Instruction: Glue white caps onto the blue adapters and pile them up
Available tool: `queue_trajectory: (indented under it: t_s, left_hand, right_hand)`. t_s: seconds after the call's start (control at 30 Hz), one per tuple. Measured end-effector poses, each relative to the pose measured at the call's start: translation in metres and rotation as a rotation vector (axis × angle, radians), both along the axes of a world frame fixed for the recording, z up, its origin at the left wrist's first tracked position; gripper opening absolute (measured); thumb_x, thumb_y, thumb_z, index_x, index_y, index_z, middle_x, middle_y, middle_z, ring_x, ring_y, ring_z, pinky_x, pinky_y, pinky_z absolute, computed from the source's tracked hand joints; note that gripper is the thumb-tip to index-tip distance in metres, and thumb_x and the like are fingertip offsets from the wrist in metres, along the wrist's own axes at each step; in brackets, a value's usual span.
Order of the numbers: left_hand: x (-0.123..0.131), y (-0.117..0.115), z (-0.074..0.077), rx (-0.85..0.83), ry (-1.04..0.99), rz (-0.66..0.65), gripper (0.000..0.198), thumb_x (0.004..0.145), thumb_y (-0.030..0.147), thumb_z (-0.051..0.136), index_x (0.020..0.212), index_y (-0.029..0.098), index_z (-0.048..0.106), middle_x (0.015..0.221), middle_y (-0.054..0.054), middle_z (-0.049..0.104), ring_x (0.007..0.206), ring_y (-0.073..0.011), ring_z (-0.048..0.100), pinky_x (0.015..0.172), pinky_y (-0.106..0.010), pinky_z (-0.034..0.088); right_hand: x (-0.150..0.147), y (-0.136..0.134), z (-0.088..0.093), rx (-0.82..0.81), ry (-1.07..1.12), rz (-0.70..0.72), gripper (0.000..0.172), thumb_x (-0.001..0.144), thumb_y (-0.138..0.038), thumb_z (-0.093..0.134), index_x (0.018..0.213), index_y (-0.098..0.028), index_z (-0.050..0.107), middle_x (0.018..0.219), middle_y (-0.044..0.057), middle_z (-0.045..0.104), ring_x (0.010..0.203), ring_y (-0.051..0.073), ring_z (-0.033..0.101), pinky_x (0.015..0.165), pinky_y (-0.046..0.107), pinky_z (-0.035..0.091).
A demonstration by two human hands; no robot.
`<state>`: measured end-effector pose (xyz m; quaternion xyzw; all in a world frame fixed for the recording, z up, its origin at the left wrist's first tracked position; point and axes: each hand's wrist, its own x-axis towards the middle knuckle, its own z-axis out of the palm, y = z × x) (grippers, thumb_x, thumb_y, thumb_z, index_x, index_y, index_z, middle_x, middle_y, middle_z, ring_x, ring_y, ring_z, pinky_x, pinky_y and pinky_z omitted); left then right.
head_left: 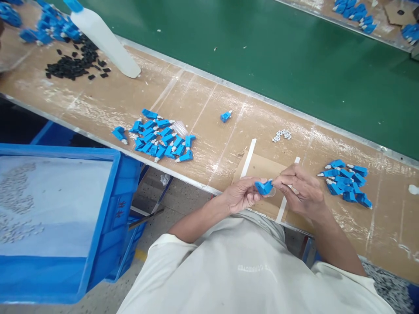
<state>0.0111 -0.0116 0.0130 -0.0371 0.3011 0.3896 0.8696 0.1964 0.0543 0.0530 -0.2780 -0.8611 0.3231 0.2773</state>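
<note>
My left hand [240,194] pinches a small blue plastic connector [263,187] at the bench's near edge, over a taped cardboard patch [258,168]. My right hand [299,187] meets it from the right, its fingertips closed against the connector's end; whether it holds a small part there I cannot make out. A pile of blue connectors [347,181] lies just right of my right hand. A larger pile of blue connectors [162,139] lies to the left, and a single blue connector [225,116] sits alone farther back. A small cluster of tiny white parts [281,135] rests beyond my hands.
A green conveyor belt [294,52] runs behind the wooden bench [203,104]. A white squeeze bottle [104,39] with a blue cap lies beside a heap of black parts [77,63] at far left. A blue crate [104,218] lined with white sheet holds small grey parts at lower left.
</note>
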Motion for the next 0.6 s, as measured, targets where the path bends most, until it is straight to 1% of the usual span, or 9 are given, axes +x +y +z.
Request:
queue_trajectory:
  t_s: [0.17, 0.27, 0.33, 0.37, 0.43, 0.47, 0.5, 0.53, 0.6]
  left_hand:
    - [0.001, 0.001, -0.007, 0.012, -0.007, 0.006, 0.018, 0.084, 0.021, 0.077, 0.075, 0.008, 0.067, 0.059, -0.002, 0.063, 0.043, -0.0018, 0.051, 0.040, -0.007, 0.038]
    - [0.003, 0.000, -0.008, 0.046, 0.040, 0.025, 0.019, 0.079, 0.021, 0.080, 0.073, 0.009, 0.066, 0.061, -0.001, 0.063, 0.045, -0.0021, 0.051, 0.042, -0.009, 0.041]
    - [0.004, -0.002, -0.006, 0.115, 0.092, 0.049, 0.027, 0.074, 0.028, 0.085, 0.072, 0.010, 0.065, 0.061, -0.001, 0.063, 0.046, -0.0030, 0.053, 0.043, -0.011, 0.042]
    - [0.004, -0.003, -0.003, 0.168, 0.130, 0.064, 0.032, 0.071, 0.034, 0.088, 0.072, 0.011, 0.065, 0.061, -0.001, 0.064, 0.047, -0.0038, 0.054, 0.043, -0.012, 0.043]
    - [0.003, -0.005, 0.003, 0.291, 0.222, 0.104, 0.044, 0.065, 0.048, 0.091, 0.074, 0.012, 0.067, 0.060, 0.000, 0.064, 0.047, -0.0062, 0.057, 0.043, -0.016, 0.045]
    - [0.003, -0.006, 0.006, 0.345, 0.271, 0.124, 0.049, 0.063, 0.053, 0.091, 0.076, 0.013, 0.068, 0.060, 0.000, 0.064, 0.047, -0.0075, 0.058, 0.043, -0.017, 0.045]
    - [0.002, -0.007, 0.009, 0.388, 0.318, 0.145, 0.052, 0.061, 0.058, 0.091, 0.078, 0.013, 0.069, 0.060, 0.001, 0.065, 0.047, -0.0085, 0.058, 0.043, -0.019, 0.046]
    - [0.003, -0.008, 0.011, 0.422, 0.360, 0.165, 0.053, 0.061, 0.060, 0.090, 0.079, 0.014, 0.070, 0.060, 0.001, 0.065, 0.047, -0.0091, 0.058, 0.043, -0.020, 0.046]
    - [0.004, -0.008, 0.013, 0.469, 0.423, 0.183, 0.053, 0.063, 0.061, 0.089, 0.080, 0.014, 0.072, 0.060, 0.001, 0.065, 0.048, -0.0093, 0.058, 0.043, -0.021, 0.045]
  right_hand:
    - [0.003, 0.005, 0.002, 0.028, -0.008, 0.053, 0.014, 0.094, -0.027, 0.067, 0.090, -0.028, 0.080, 0.076, 0.007, 0.070, 0.069, 0.020, 0.063, 0.062, 0.034, 0.050]
    - [0.004, 0.005, 0.004, -0.013, -0.012, 0.072, 0.014, 0.092, -0.025, 0.069, 0.090, -0.029, 0.082, 0.077, 0.007, 0.071, 0.068, 0.020, 0.064, 0.060, 0.034, 0.051]
    - [0.006, 0.003, 0.005, -0.070, 0.021, 0.011, 0.009, 0.089, -0.029, 0.074, 0.085, -0.029, 0.082, 0.075, 0.008, 0.071, 0.067, 0.021, 0.064, 0.058, 0.035, 0.052]
    - [0.007, 0.000, 0.004, -0.108, 0.067, -0.060, 0.006, 0.086, -0.031, 0.077, 0.083, -0.029, 0.082, 0.074, 0.008, 0.070, 0.065, 0.021, 0.063, 0.057, 0.036, 0.053]
    - [0.008, -0.006, 0.003, -0.242, 0.196, -0.230, 0.007, 0.082, -0.035, 0.082, 0.083, -0.028, 0.081, 0.073, 0.006, 0.067, 0.059, 0.018, 0.060, 0.049, 0.034, 0.052]
    - [0.008, -0.009, 0.001, -0.348, 0.258, -0.295, 0.012, 0.080, -0.038, 0.084, 0.085, -0.027, 0.081, 0.074, 0.005, 0.066, 0.056, 0.017, 0.058, 0.043, 0.031, 0.049]
    - [0.008, -0.012, -0.002, -0.479, 0.306, -0.329, 0.018, 0.079, -0.041, 0.085, 0.088, -0.026, 0.082, 0.076, 0.005, 0.064, 0.054, 0.015, 0.057, 0.038, 0.028, 0.046]
    - [0.007, -0.015, -0.004, -0.621, 0.338, -0.329, 0.026, 0.077, -0.046, 0.086, 0.092, -0.025, 0.082, 0.077, 0.004, 0.064, 0.052, 0.014, 0.056, 0.033, 0.026, 0.042]
    - [0.004, -0.020, -0.011, -0.876, 0.371, -0.291, 0.043, 0.070, -0.055, 0.088, 0.098, -0.024, 0.082, 0.079, 0.004, 0.063, 0.053, 0.013, 0.055, 0.030, 0.021, 0.036]
